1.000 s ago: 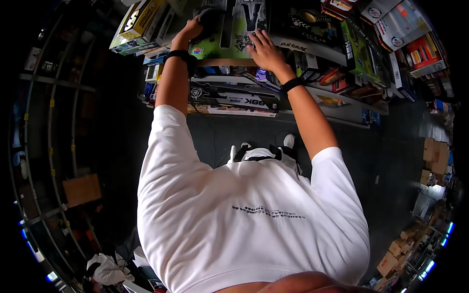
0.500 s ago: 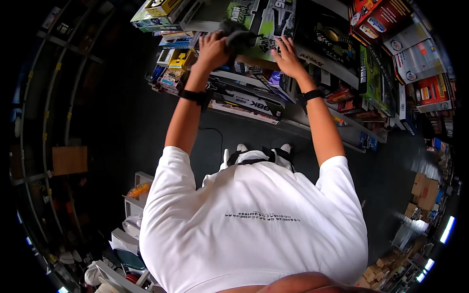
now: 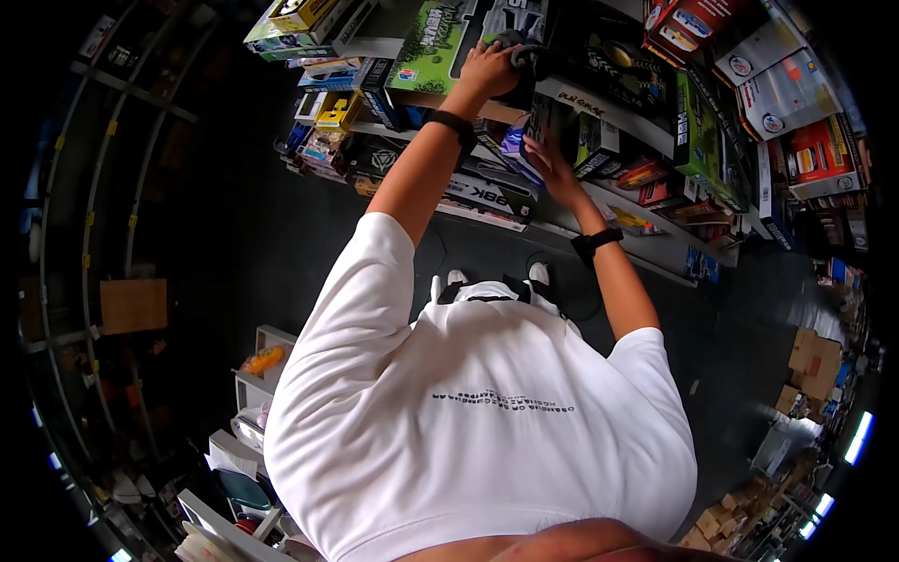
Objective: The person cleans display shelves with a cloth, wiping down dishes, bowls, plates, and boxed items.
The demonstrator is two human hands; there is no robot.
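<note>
Clutching crumpled grey cloth (image 3: pixel 525 58)

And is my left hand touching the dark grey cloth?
Touching: the head view shows the left hand on the dark grey cloth, with fabric bunched directly against it.

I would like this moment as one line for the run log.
left hand: holds grey cloth over green box | right hand: beside purple package, contact unclear | green box: on shelf

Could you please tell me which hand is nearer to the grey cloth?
Left: the left hand is on the cloth, while the right hand is apart from it, lower and farther right in the picture.
</note>
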